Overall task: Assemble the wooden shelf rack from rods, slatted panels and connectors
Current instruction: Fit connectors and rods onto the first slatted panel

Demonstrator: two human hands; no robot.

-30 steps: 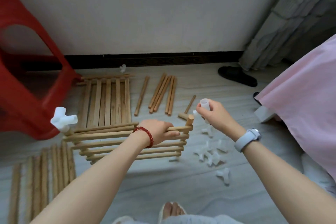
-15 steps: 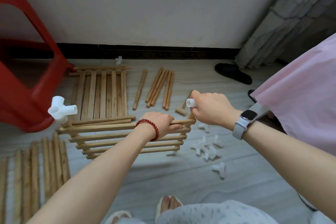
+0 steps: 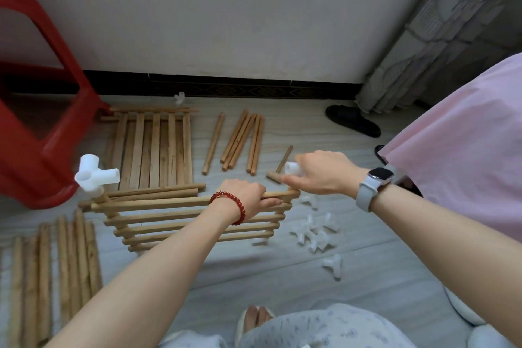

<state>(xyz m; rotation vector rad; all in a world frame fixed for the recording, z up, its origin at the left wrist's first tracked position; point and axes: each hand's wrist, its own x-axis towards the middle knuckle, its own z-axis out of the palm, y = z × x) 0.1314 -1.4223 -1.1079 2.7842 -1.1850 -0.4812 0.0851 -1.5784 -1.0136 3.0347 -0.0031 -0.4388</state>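
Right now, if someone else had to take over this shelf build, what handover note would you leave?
Left hand: grip shut on the top rail of the held panel.
Right hand: pressing a white connector onto the panel's right corner.
Done: a connector sits on the left corner.
Left: a second panel, rods, more rods and spare connectors on the floor.

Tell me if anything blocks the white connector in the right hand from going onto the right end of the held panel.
Nothing visible does. The right hand holds the white connector right at the panel's top right corner; the left hand grips further in.
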